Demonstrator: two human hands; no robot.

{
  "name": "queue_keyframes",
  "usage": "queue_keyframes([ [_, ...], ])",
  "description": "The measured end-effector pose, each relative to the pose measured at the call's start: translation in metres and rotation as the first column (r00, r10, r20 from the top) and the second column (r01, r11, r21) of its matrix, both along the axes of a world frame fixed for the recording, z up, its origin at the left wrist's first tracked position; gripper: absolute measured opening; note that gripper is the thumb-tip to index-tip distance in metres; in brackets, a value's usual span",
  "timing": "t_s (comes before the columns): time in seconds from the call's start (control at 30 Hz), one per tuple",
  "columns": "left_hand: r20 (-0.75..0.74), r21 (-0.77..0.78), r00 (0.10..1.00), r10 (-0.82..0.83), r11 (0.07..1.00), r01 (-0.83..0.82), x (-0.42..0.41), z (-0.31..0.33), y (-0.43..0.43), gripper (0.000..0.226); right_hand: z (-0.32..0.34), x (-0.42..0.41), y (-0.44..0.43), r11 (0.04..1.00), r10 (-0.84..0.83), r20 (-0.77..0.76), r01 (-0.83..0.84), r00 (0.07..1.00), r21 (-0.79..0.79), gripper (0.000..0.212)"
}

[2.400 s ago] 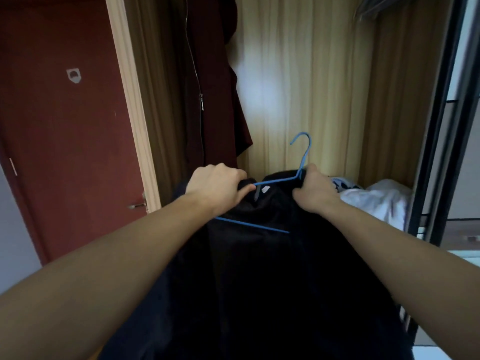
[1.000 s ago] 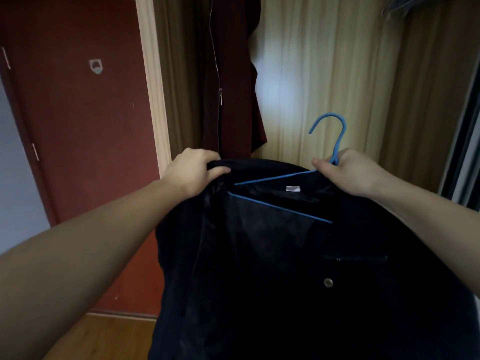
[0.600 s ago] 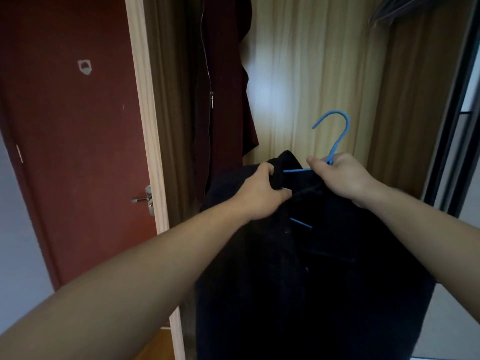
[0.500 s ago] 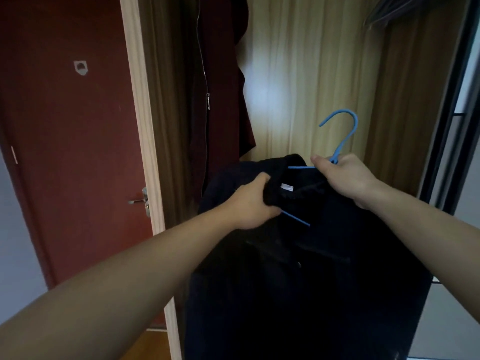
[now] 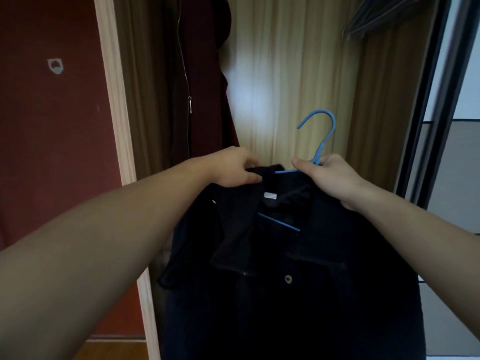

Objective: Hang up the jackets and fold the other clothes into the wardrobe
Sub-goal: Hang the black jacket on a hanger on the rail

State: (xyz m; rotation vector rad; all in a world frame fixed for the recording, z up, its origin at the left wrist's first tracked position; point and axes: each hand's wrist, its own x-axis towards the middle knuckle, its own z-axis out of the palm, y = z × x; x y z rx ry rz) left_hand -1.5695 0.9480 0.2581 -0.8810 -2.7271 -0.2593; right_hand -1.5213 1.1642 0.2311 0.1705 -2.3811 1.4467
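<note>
A dark navy jacket [image 5: 298,294] hangs in front of me on a blue hanger [image 5: 320,141], its hook pointing up toward the open wardrobe. My left hand [image 5: 233,168] pinches the jacket's collar at the left side of the neck. My right hand [image 5: 330,178] grips the hanger at the base of its hook, along with the jacket's right shoulder. A blue hanger bar shows inside the neck opening, under a white label. The jacket's lower part runs out of view.
A dark red zipped jacket [image 5: 197,81] hangs at the wardrobe's left side. The wooden back panel [image 5: 285,74] is lit. Dark hangers [image 5: 374,19] sit at the upper right. A red door [image 5: 52,126] stands left, a black sliding-door frame [image 5: 431,100] right.
My left hand moved from the middle of the collar up and left to the collar's edge. The jacket now hangs more squarely on the hanger, and the view shifted slightly.
</note>
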Motion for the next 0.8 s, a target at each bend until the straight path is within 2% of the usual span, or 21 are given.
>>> queue_keyframes([
  [0.07, 0.002, 0.099, 0.996, -0.085, 0.991, 0.084, -0.005, -0.008, 0.003, 0.020, 0.001, 0.005, 0.004, 1.000, 0.026, 0.016, -0.026, 1.000, 0.007, 0.043],
  [0.17, -0.152, 0.310, 0.979, -0.139, 0.933, 0.181, -0.006, -0.024, 0.003, 0.016, 0.008, 0.014, 0.025, 0.989, 0.132, 0.030, -0.134, 0.991, 0.064, 0.030],
  [0.27, -0.289, 0.419, 0.951, -0.111, 0.879, 0.230, -0.009, -0.027, 0.001, 0.018, 0.015, 0.027, 0.067, 0.951, 0.298, 0.113, -0.305, 0.948, 0.050, 0.046],
  [0.33, -0.326, 0.455, 0.940, -0.098, 0.856, 0.247, -0.012, -0.024, 0.001, 0.016, 0.016, 0.033, 0.093, 0.935, 0.327, 0.198, -0.347, 0.924, 0.070, 0.054],
  [0.43, -0.360, 0.498, 0.931, -0.056, 0.832, 0.243, -0.011, -0.020, 0.003, 0.016, 0.017, 0.039, 0.103, 0.898, 0.214, 0.292, -0.306, 0.932, 0.317, 0.042],
  [0.5, -0.364, 0.515, 0.931, -0.026, 0.827, 0.225, -0.012, -0.018, 0.004, 0.016, 0.020, 0.040, 0.104, 0.874, 0.143, 0.251, -0.241, 0.957, 0.422, 0.038],
  [0.67, -0.396, 0.568, 0.918, 0.033, 0.794, 0.217, -0.012, -0.013, -0.002, 0.016, 0.026, 0.044, 0.120, 0.880, 0.020, 0.165, -0.095, 0.986, 0.465, 0.046],
  [0.8, -0.405, 0.585, 0.913, 0.051, 0.782, 0.216, -0.007, -0.012, 0.003, 0.016, 0.035, 0.048, 0.126, 0.880, 0.020, 0.164, -0.095, 0.986, 0.465, 0.032],
])
